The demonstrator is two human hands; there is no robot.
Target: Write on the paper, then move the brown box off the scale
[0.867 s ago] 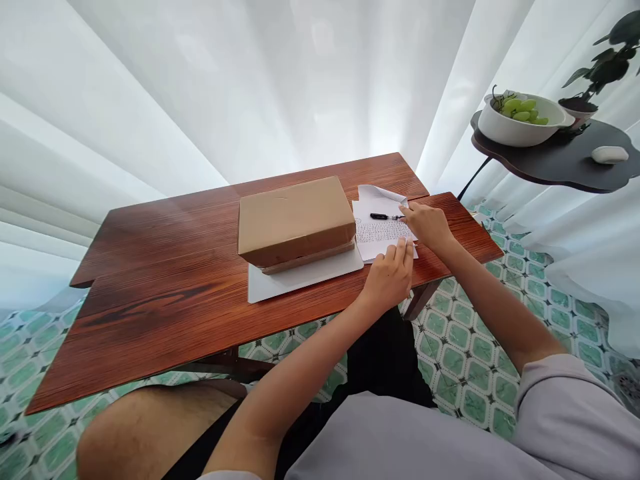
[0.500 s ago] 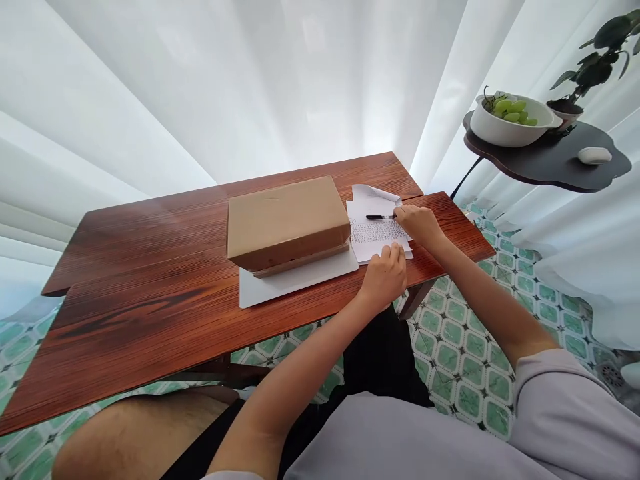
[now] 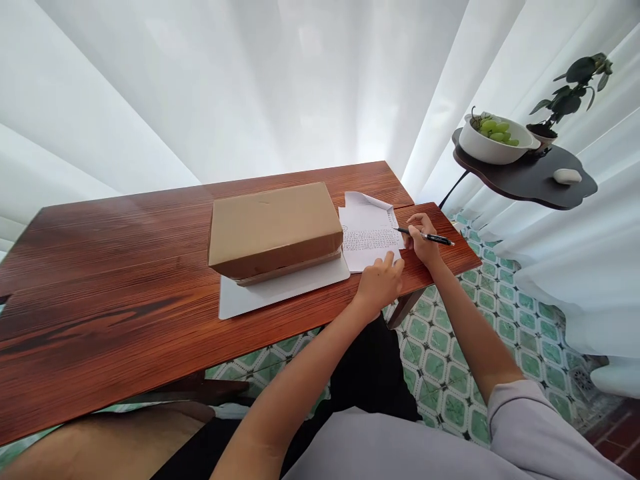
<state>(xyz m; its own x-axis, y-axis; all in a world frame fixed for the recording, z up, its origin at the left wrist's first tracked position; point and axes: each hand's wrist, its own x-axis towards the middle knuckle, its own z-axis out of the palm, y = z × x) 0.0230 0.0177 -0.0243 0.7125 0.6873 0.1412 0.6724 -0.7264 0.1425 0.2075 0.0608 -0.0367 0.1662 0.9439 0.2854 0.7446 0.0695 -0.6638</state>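
Several sheets of white paper (image 3: 367, 219) with lines of handwriting lie on the wooden table, their far edge curling up. My left hand (image 3: 381, 283) rests on the near edge of the sheets, fingers stretched out and lying on the paper. At the right edge of the sheets, my right hand (image 3: 423, 245) grips a black pen (image 3: 441, 239). The pen lies slantwise in the fingers, its tip pointing left over the writing. Whether the tip touches the paper I cannot tell.
A cardboard box (image 3: 273, 223) stands left of the paper, on a flat white board (image 3: 285, 291) on the wooden table (image 3: 125, 267). To the right, a dark side table (image 3: 537, 180) bears a white bowl (image 3: 493, 151) of green grapes, a potted plant (image 3: 567, 100) and a white mouse (image 3: 567, 177).
My right hand has picked the pen up from the paper and turned it, its tip now pointing left. My left hand stays at the near edge of the sheets. The view has shifted slightly.
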